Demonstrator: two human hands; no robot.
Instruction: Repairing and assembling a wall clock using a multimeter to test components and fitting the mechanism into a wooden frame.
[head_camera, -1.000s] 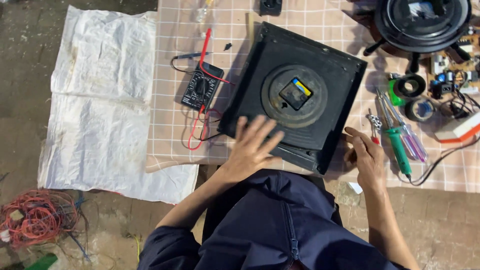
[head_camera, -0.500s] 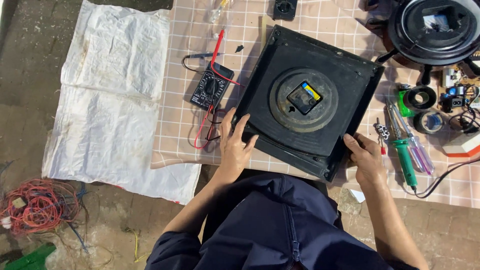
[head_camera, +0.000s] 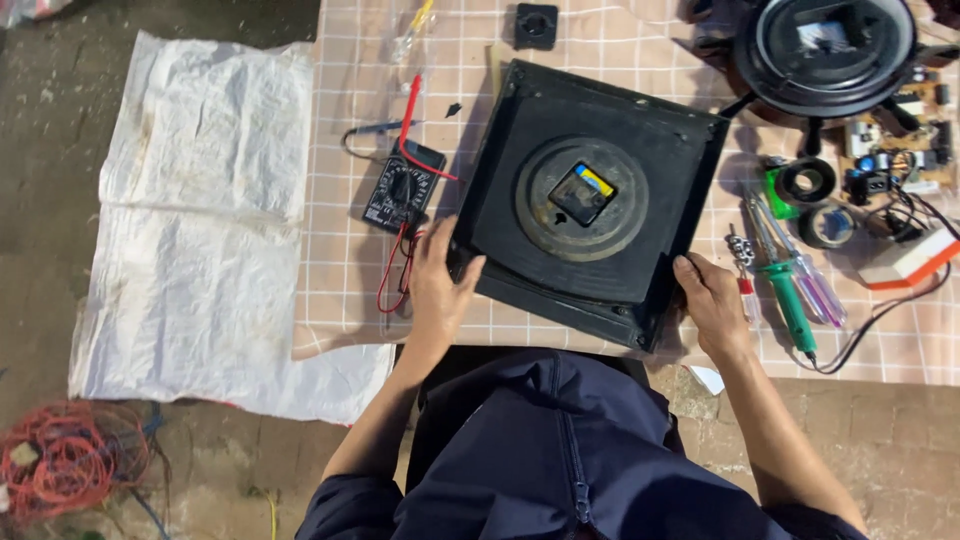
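Both hands, left hand (head_camera: 440, 285) and right hand (head_camera: 712, 305), clamp fingers on the black square appliance base (head_camera: 590, 200) over the checkered cloth (head_camera: 340, 260); shifted sideways, it could knock the multimeter (head_camera: 403, 187).

**One head-worn camera, looking straight down**

There is a single view here, taken from the person's head and aimed almost vertically at the floor. The wearer's dark jacket (head_camera: 560, 450) fills the bottom centre, so the lens sits just above and behind the forearms, which run up into the frame. The left hand (head_camera: 440, 285) and right hand (head_camera: 712, 300) land near the middle, at arm's reach from the camera. The far edge of the checked cloth (head_camera: 640, 40) runs off the top. The view is wide enough to take in a white sack (head_camera: 200, 200) at left and bare ground around it. No second view shares the scene.
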